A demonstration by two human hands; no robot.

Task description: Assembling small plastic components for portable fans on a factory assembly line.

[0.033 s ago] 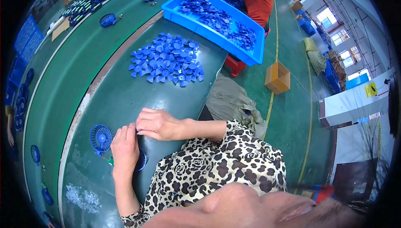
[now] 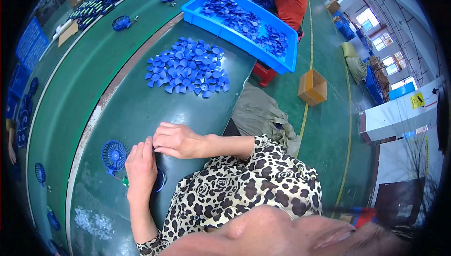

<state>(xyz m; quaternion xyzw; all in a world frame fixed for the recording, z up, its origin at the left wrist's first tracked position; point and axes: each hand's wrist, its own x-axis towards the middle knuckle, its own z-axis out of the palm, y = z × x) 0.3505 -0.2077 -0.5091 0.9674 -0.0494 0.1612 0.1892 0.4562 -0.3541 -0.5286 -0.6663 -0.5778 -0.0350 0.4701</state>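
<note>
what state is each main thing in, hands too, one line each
left hand: fingers bent, grip unclear
right hand: fingers curled, grip unclear
blue fan blades: loose, heaped
blue tray: open, partly filled
round fan cage: lying unheld
clear bits: loose, scattered
cardboard box: open

a pinched blue piece [image 2: 154,149], barely visible, is over the tabletop [image 2: 134,115]; toward its near edge, a round blue part [image 2: 160,181], half-hidden.

From left hand [image 2: 141,163]: tabletop [image 2: 136,115] leaving room twelve o'clock; blade pile [image 2: 187,67] blocking one o'clock; fan cage [image 2: 113,155] obstructing nine.
</note>
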